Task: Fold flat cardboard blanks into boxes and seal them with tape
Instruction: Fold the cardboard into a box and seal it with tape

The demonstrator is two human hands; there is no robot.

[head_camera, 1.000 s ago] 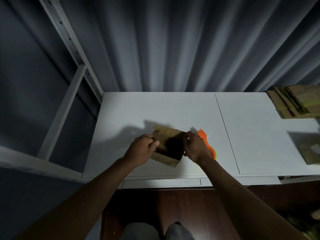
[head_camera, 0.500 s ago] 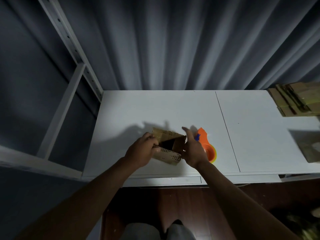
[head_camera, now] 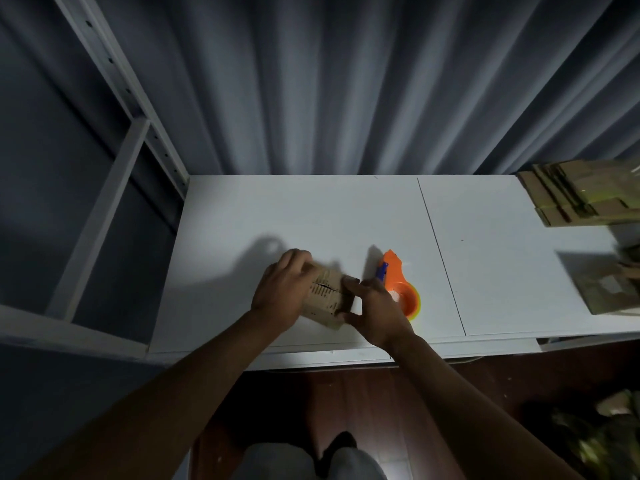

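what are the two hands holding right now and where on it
Both grip the small brown cardboard box: the left hand is wrapped over its left end, the right hand pinches its right end. The orange tape dispenser lies untouched.

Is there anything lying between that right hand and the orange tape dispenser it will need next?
Nothing visible. The right hand grips the cardboard box with the left hand. The tape dispenser lies on the table right beside the right hand, partly behind it.
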